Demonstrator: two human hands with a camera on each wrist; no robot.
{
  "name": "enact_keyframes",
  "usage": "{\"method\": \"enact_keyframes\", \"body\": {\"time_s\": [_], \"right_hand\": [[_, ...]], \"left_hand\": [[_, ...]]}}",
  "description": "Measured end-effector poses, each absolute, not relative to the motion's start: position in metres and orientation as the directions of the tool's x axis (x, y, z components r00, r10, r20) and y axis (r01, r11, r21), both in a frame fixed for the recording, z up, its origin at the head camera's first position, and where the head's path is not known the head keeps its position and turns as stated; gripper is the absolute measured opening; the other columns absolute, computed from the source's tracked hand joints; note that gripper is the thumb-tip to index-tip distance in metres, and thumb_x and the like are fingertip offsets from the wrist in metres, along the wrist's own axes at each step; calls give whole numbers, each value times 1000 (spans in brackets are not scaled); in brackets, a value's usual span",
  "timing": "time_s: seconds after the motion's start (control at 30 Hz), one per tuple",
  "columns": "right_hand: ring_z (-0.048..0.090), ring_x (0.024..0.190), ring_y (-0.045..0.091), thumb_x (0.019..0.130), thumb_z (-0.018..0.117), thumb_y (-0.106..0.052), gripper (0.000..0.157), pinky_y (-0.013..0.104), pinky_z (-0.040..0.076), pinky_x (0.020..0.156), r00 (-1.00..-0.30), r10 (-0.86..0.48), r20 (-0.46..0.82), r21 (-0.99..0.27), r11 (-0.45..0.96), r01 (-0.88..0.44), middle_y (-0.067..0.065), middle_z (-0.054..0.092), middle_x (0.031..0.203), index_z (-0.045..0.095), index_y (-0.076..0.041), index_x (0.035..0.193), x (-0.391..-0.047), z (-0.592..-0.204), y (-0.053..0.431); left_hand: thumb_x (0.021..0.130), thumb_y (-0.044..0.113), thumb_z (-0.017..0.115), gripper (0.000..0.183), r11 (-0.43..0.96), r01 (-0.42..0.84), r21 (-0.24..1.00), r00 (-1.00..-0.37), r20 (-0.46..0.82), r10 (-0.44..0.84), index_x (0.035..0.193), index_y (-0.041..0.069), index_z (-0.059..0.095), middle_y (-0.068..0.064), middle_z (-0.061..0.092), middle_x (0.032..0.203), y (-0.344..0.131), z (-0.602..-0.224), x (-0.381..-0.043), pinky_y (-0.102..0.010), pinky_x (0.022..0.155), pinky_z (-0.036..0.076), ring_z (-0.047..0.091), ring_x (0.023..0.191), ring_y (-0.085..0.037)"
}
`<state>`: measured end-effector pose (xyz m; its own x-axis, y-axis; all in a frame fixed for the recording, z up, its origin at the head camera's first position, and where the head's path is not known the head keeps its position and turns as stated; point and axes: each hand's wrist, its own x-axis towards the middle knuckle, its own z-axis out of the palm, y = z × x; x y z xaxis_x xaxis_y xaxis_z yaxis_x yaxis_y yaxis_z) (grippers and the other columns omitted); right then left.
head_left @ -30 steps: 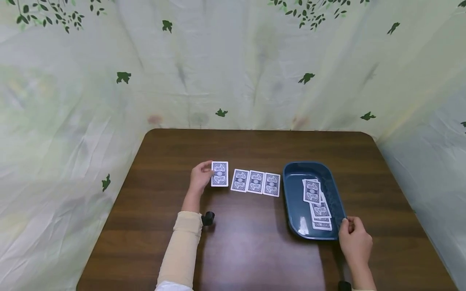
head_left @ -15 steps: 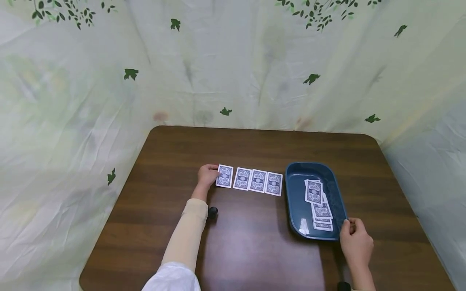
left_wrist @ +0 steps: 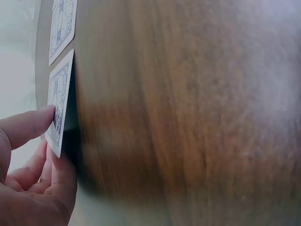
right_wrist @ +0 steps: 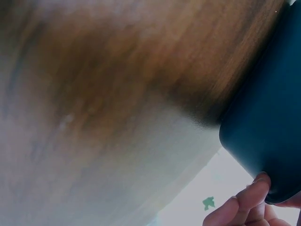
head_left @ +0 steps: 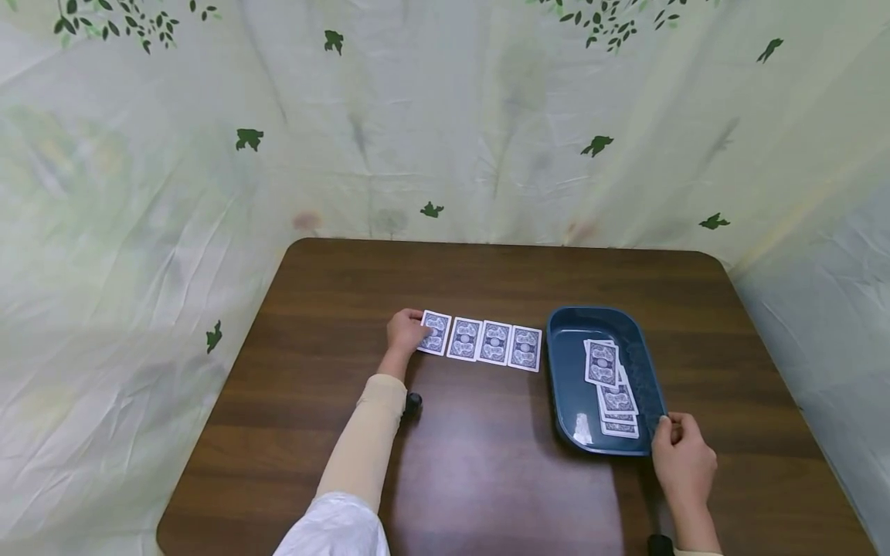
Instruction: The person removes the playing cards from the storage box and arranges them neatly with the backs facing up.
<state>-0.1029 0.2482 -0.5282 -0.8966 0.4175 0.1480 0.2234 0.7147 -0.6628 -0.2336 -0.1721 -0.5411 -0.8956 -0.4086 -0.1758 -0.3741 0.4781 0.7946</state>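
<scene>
My left hand (head_left: 406, 332) pinches the left end of a face-down playing card (head_left: 436, 333), thumb on its patterned back and fingers beneath. In the left wrist view the same card (left_wrist: 60, 101) is tilted, with a dark shadow under it. Three more playing cards (head_left: 494, 343) lie face down in a row to its right. My right hand (head_left: 684, 461) grips the near right corner of a blue tray (head_left: 570, 386); the right wrist view shows fingertips at the tray's rim (right_wrist: 268, 141). Inside the tray several face-down cards (head_left: 602, 363) lie overlapping.
Everything stands on a brown wooden table (head_left: 487, 463) with rounded corners. Behind and beside it hangs a pale curtain (head_left: 452, 116) printed with leaves and green birds. The tray stands just right of the row of cards.
My left hand has brought its card rightward, up close to the left end of the row. The right hand keeps its grip on the tray. The head view has shifted slightly.
</scene>
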Motion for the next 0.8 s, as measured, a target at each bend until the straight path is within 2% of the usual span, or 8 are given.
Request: {"method": "enact_keyframes", "body": {"time_s": [0.2, 0.5, 0.8], "right_hand": [[53, 67, 40, 97, 48, -18, 26, 45, 34, 61, -895, 416, 161, -663, 717, 214, 15, 59, 72, 61, 5, 100, -103, -528, 249], [54, 66, 39, 97, 48, -18, 25, 46, 34, 60, -893, 413, 177, -654, 727, 206, 14, 59, 71, 61, 5, 99, -101, -529, 248], [54, 64, 39, 96, 49, -17, 25, 46, 35, 59, -895, 409, 181, -649, 733, 204, 13, 59, 70, 61, 4, 99, -101, -529, 248]], "left_hand": [[78, 3, 75, 33, 546, -359, 757, -902, -130, -413, 109, -4, 67, -17, 67, 96, -168, -538, -232, -39, 82, 48, 61, 92, -31], [75, 4, 75, 36, 579, -389, 716, -890, -130, -437, 108, -3, 66, -19, 67, 104, -162, -533, -229, -42, 90, 45, 59, 101, -37], [76, 5, 72, 35, 578, -439, 688, -869, -162, -467, 109, -2, 63, -19, 66, 105, -160, -533, -228, -43, 89, 46, 58, 99, -37]]}}
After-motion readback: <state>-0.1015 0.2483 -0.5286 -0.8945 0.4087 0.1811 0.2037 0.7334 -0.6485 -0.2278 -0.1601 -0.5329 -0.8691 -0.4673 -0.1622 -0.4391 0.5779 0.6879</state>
